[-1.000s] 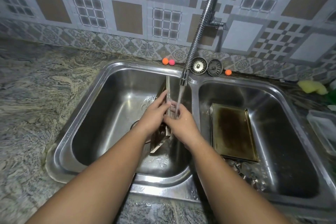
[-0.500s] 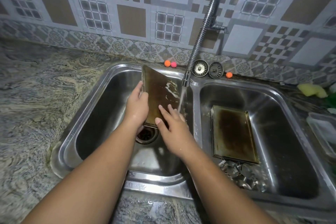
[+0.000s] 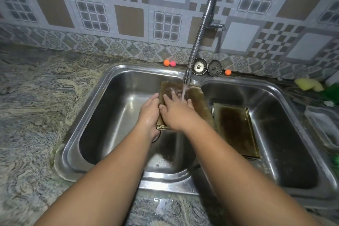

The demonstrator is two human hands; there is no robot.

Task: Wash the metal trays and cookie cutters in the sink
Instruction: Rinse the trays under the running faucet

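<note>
A browned metal tray (image 3: 199, 103) is held over the left sink basin (image 3: 117, 115), tilted under the running tap (image 3: 187, 77). My left hand (image 3: 149, 113) grips its left edge. My right hand (image 3: 177, 111) lies flat on the tray's face with fingers spread, water falling on them. A second stained tray (image 3: 235, 130) lies in the right basin (image 3: 286, 134). No cookie cutters show in this frame.
Two sink strainers (image 3: 207, 67) and small orange and pink balls (image 3: 169, 63) sit on the ledge behind the sink. A yellow sponge (image 3: 309, 84) and a clear container (image 3: 322, 124) lie at the right. Marbled countertop (image 3: 36, 106) surrounds the sink.
The tray has gone from edge-on to face-up and shifted right under the stream. My right hand moved from its edge onto its face, up towards the water.
</note>
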